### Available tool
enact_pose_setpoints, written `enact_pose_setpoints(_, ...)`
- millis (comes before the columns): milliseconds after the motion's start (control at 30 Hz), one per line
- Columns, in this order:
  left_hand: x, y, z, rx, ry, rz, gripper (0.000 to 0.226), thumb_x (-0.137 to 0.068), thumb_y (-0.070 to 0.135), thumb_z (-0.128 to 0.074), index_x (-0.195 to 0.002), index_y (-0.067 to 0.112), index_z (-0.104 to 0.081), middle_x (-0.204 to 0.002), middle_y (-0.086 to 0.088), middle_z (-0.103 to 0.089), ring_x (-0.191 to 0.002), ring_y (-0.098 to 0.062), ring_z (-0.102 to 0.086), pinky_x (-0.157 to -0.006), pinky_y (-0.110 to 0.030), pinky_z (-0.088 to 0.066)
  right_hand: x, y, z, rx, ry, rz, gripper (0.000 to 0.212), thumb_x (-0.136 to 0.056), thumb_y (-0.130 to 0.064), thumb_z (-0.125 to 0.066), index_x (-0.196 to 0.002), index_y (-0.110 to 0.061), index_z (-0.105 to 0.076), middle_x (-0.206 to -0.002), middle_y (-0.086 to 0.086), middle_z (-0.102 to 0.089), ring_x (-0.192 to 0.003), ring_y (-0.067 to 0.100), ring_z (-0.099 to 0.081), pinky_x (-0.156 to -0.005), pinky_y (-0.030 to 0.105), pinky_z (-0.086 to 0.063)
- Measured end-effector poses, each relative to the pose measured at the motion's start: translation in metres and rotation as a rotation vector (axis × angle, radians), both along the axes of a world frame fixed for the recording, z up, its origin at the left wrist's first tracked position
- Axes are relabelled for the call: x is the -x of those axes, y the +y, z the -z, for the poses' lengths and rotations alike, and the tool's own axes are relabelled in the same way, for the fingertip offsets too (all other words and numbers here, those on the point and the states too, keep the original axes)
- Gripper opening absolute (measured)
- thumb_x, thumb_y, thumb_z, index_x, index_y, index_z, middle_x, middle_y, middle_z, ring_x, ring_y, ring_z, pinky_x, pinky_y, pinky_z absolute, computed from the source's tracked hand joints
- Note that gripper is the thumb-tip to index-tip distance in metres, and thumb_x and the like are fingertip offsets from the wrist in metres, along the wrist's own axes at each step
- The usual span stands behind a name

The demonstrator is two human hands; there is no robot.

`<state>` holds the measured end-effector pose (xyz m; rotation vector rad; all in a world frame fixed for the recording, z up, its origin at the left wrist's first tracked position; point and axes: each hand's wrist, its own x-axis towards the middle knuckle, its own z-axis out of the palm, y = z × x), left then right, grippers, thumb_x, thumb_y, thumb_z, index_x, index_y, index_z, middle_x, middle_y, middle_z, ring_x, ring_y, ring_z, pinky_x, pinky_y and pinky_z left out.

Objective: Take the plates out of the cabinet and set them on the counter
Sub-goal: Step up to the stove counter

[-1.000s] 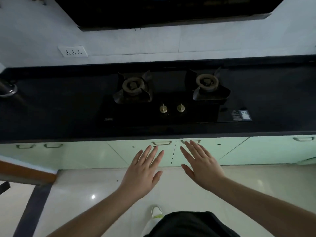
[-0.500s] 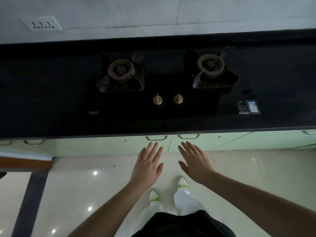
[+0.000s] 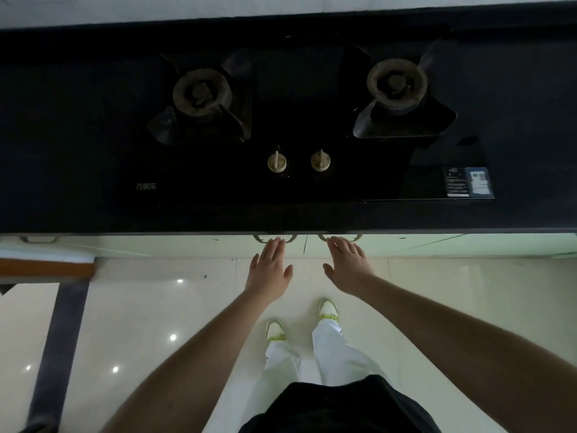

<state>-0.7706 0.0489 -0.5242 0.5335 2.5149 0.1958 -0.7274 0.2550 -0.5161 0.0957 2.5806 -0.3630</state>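
Hands flat and empty: our left hand [image 3: 270, 270] and right hand [image 3: 348, 266] have fingertips right at the two cabinet handles [image 3: 274, 238] under the counter [image 3: 93, 214]. Doors [image 3: 187, 245] look shut, so we can't see any plates.

Gas hob [image 3: 281, 189] w/ 2 burners, 2 knobs [image 3: 277, 162]; glossy tile floor [image 3: 140, 307].
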Motion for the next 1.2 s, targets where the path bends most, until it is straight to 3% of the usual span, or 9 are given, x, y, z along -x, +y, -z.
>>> enact_pose_setpoints(100,0.006,0.003,0.0,-0.034,-0.019,-0.06,0.066,-0.101,0.037,-0.042,-0.157,0.016,-0.014,-0.161,-0.005,-0.018,-0.148,-0.02,-0.014,-0.115,-0.043,-0.026,0.014,0.003,0.002,0.1,-0.057,0.108,0.066,-0.099,-0.042,-0.043,-0.153,-0.012,-0.019,-0.158,0.008,-0.026,-0.146,0.024,-0.018,-0.118,0.039,-0.015)
enact_pose_setpoints(233,0.006,0.005,-0.004,0.005,-0.05,-0.067,0.059,-0.099,0.035,-0.045,-0.152,0.019,-0.025,-0.151,-0.003,-0.028,-0.141,-0.021,-0.022,-0.104,-0.044,-0.039,0.015,0.007,0.002,0.041,-0.092,0.023,0.066,-0.098,-0.043,-0.044,-0.153,-0.016,-0.02,-0.156,0.007,-0.029,-0.144,0.026,-0.024,-0.115,0.041,-0.021)
enact_pose_setpoints(367,-0.015,0.001,-0.003,0.015,-0.085,-0.122,0.058,-0.099,0.035,-0.047,-0.15,0.016,-0.026,-0.153,-0.003,-0.024,-0.143,-0.021,-0.018,-0.104,-0.046,-0.041,0.002,0.005,-0.004,-0.005,-0.141,-0.037,0.067,-0.096,-0.048,-0.044,-0.149,-0.013,-0.024,-0.152,0.008,-0.032,-0.14,0.027,-0.03,-0.11,0.043,-0.03)
enact_pose_setpoints(633,-0.051,-0.015,-0.009,-0.045,-0.068,-0.117,0.058,-0.1,0.028,-0.05,-0.151,0.011,-0.027,-0.154,-0.006,-0.025,-0.144,-0.022,-0.022,-0.108,-0.04,-0.039,-0.066,0.0,-0.01,-0.122,-0.203,-0.154,0.072,-0.095,-0.054,-0.042,-0.15,-0.011,-0.022,-0.155,0.008,-0.027,-0.143,0.025,-0.025,-0.106,0.045,-0.035)
enact_pose_setpoints(867,-0.088,-0.055,-0.008,-0.06,-0.072,-0.108,0.064,-0.094,0.059,-0.044,-0.143,0.018,-0.038,-0.148,-0.003,-0.035,-0.138,-0.02,-0.03,-0.104,-0.042,-0.043,-0.107,-0.024,-0.012,-0.136,-0.176,0.222,0.088,-0.087,-0.077,-0.018,-0.14,-0.012,-0.045,-0.143,0.008,-0.046,-0.133,0.025,-0.039,-0.101,0.042,-0.034)
enact_pose_setpoints(1000,-0.112,-0.087,-0.006,0.019,-0.062,-0.043,0.078,-0.089,0.074,-0.035,-0.142,0.018,-0.039,-0.147,-0.002,-0.034,-0.139,-0.02,-0.028,-0.101,-0.045,-0.047,-0.134,-0.03,-0.014,-0.091,-0.217,0.399,0.095,-0.083,-0.08,-0.009,-0.143,-0.013,-0.043,-0.15,0.01,-0.038,-0.14,0.023,-0.031,-0.108,0.048,-0.027)
enact_pose_setpoints(1100,-0.126,-0.104,-0.009,0.031,-0.107,-0.066,0.063,-0.098,0.06,-0.03,-0.143,0.017,-0.037,-0.146,-0.003,-0.032,-0.14,-0.019,-0.024,-0.1,-0.046,-0.045,-0.156,-0.029,-0.02,-0.066,-0.236,0.427,0.083,-0.089,-0.073,-0.014,-0.143,-0.017,-0.043,-0.154,0.008,-0.033,-0.145,0.02,-0.022,-0.113,0.048,-0.025)
enact_pose_setpoints(1133,-0.129,-0.107,-0.011,0.052,-0.125,-0.047,0.054,-0.102,0.048,-0.033,-0.148,0.018,-0.031,-0.147,-0.006,-0.03,-0.141,-0.021,-0.021,-0.101,-0.046,-0.044,-0.163,-0.029,-0.021,-0.059,-0.244,0.429,0.075,-0.092,-0.068,-0.018,-0.144,-0.019,-0.043,-0.153,0.009,-0.034,-0.143,0.022,-0.025,-0.111,0.047,-0.027)
enact_pose_setpoints(1200,-0.135,-0.112,-0.017,0.053,-0.127,-0.046,0.06,-0.103,0.023,-0.042,-0.156,0.019,-0.013,-0.148,-0.012,-0.025,-0.143,-0.026,-0.015,-0.103,-0.046,-0.043,-0.175,-0.028,-0.022,-0.047,-0.264,0.462,0.064,-0.096,-0.059,-0.024,-0.143,-0.02,-0.043,-0.148,0.011,-0.04,-0.137,0.027,-0.034,-0.108,0.044,-0.03)
